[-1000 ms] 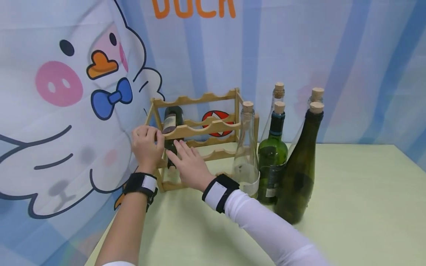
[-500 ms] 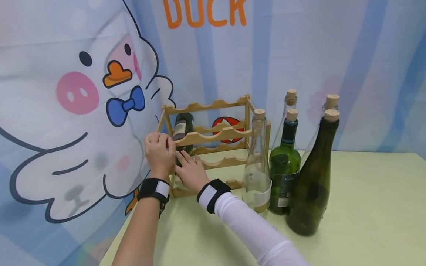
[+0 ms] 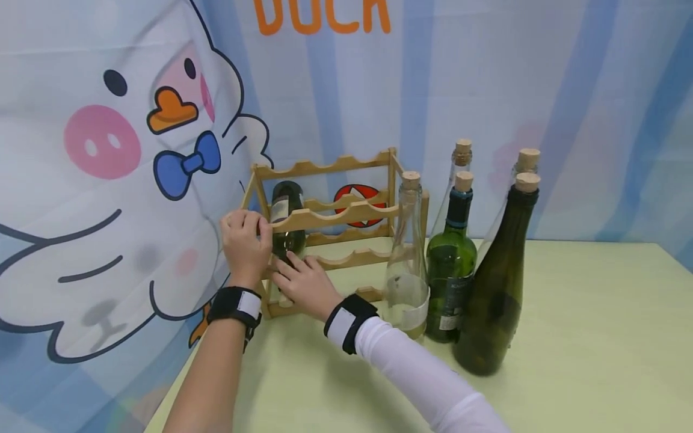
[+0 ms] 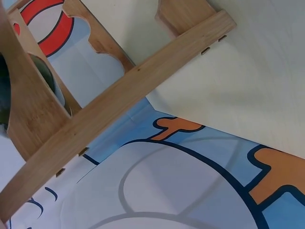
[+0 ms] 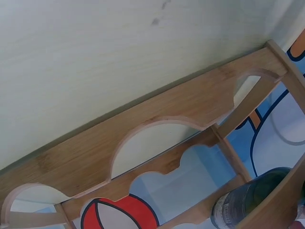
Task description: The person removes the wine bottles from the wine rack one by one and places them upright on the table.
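A wooden wine rack (image 3: 352, 213) with scalloped rails stands at the left of the table. My left hand (image 3: 246, 246) grips its front left upper corner, fingers curled over the wood. A dark green wine bottle (image 3: 288, 197) with a pale label leans in the leftmost space, base up at the back and neck sloping down to the front. My right hand (image 3: 308, 285) is at the neck below the upper front rail, thumb and index finger about it; part of the neck is hidden. The right wrist view shows the bottle (image 5: 252, 195) behind a rail. The left wrist view shows the rack's side post (image 4: 119, 102).
Several corked bottles stand upright right of the rack: a clear one (image 3: 408, 300) in front of its right end, a green one (image 3: 450, 258), a dark one (image 3: 492, 294), and clear ones behind. A printed curtain (image 3: 346, 90) hangs behind the table (image 3: 585, 337).
The bottle in the rack has slid lower, so more of its body shows below the upper front rail. My right hand has moved down with it. The left hand keeps its grip.
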Demonstrator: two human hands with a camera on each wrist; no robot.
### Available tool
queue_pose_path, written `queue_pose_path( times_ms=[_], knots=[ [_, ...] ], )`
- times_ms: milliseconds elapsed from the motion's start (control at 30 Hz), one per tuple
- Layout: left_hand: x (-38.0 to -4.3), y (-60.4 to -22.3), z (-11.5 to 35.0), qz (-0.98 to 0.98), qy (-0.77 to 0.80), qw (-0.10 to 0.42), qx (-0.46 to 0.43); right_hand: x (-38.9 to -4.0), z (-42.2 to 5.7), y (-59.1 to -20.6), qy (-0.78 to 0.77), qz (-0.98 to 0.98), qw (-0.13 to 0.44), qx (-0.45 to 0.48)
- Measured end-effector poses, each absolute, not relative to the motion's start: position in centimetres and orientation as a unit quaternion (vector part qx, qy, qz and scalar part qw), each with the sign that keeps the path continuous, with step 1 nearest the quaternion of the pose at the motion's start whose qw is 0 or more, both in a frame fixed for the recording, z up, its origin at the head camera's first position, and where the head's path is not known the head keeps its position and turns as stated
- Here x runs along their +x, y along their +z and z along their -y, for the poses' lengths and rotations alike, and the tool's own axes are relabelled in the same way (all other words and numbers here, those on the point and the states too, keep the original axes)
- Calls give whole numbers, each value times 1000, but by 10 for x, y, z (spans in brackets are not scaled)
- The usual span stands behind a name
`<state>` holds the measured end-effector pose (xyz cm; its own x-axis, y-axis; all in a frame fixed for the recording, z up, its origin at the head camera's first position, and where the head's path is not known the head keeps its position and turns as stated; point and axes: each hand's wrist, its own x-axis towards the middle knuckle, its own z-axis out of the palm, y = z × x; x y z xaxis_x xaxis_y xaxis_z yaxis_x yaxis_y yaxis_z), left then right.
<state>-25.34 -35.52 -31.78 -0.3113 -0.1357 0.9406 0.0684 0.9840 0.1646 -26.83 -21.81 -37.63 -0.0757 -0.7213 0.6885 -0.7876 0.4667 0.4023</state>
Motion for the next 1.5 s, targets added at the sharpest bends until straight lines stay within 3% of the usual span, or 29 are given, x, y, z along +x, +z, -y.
queue_pose_path(
  times_ms=[233,467,700,967,1267,1433,1500],
  knots=[
    [-243,-318,362,814,-95,573,19,-258,212,-373,75,682,497,531],
    [-236,-316,357,831,-90,549,9,-244,205,-352,189,700,461,512],
    [-239,-303,353,840,-112,531,2,-226,188,-335,223,648,488,541],
    [-216,-289,358,877,-219,421,-77,-198,145,-328,284,604,498,553],
    [-169,-352,324,874,-118,434,-186,-164,94,-312,370,581,434,581],
    [-162,-355,281,788,-181,521,-274,-142,70,-288,464,556,387,572],
    [-157,-353,259,760,-204,532,-312,-135,59,-280,489,543,386,563]
  ],
)
